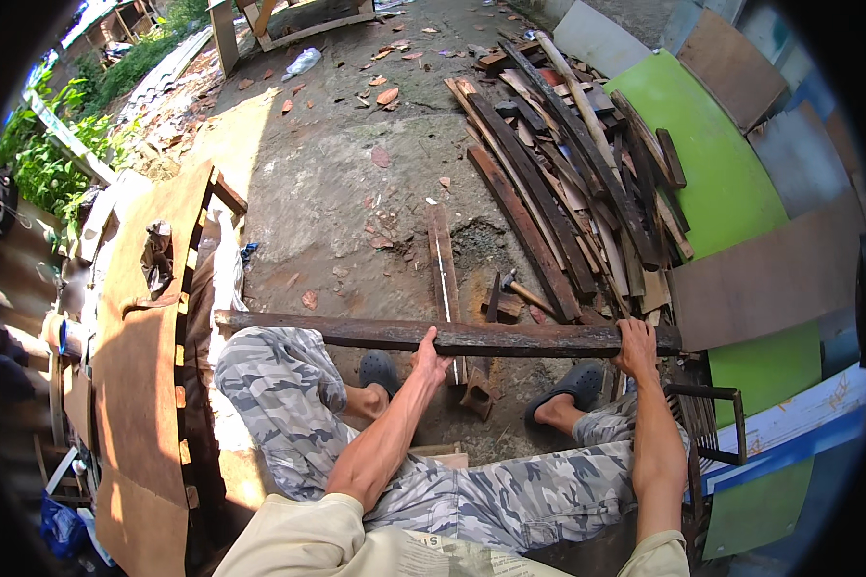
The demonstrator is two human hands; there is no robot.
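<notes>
Plank [452, 337], long, dark and weathered, lies level across the person's knees. Left hand [431, 354] and right hand [637, 346] have their fingers curled around it. Hammer [522, 288] lies on the ground beyond, beside the pile of old boards [568, 163].

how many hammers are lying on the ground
1. The hammer lies on the concrete just beyond the long plank that the left hand and right hand hold, beside the plank pile. That pile could hide others.
</notes>
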